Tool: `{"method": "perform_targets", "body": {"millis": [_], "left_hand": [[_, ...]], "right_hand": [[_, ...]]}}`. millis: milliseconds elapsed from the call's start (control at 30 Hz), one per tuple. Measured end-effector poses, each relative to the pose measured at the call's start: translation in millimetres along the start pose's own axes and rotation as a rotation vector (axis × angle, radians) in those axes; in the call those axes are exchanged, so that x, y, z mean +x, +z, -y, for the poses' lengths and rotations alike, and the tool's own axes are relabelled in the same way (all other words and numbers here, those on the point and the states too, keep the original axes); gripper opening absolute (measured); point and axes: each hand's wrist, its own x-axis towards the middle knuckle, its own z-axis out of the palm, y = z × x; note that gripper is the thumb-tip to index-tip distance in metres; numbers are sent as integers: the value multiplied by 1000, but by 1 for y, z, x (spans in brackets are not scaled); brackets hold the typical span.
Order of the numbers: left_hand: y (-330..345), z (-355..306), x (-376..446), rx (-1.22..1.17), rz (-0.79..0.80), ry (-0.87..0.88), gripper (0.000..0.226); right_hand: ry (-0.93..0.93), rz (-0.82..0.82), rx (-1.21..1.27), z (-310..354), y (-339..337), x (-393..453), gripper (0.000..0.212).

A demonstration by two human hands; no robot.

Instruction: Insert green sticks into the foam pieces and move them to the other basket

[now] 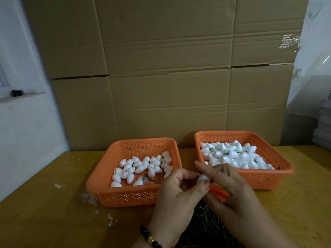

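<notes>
- Head view looks down on a yellow wooden table (44, 208) with two orange baskets side by side in front of a wall of cardboard boxes (161, 68).
- Both hands meet just near of the gap between the baskets; the left hand (176, 197) and right hand (231, 187) are each curled around one white foam piece (203, 178), pinched between their fingertips.
- That foam piece sits between the two thumbs, mostly hidden by fingers; whether a stick is in it cannot be told.
- Left basket (125, 196) holds a loose single layer of plain foam pieces (141, 166), with one green stick (152, 180) lying near its near right corner.
- Right basket (268, 179) holds a fuller heap of foam pieces with green stems (232, 154) showing among them.
- Dark green sticks (204, 222) lie piled under the wrists, beside the rim of a third orange basket (219, 193).
- A beaded bracelet (149, 238) circles the left wrist.
</notes>
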Motion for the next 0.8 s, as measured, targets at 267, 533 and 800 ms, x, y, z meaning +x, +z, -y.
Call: {"method": "perform_targets", "body": {"millis": [267, 533, 800], "left_hand": [[4, -4, 3, -310, -13, -210, 19], [8, 3, 3, -359, -29, -257, 17], [6, 13, 2, -162, -68, -298, 21]], "right_hand": [[153, 43, 113, 3, -7, 0, 64], [32, -97, -109, 3, 2, 0, 36], [242, -65, -12, -25, -8, 4, 27]]}}
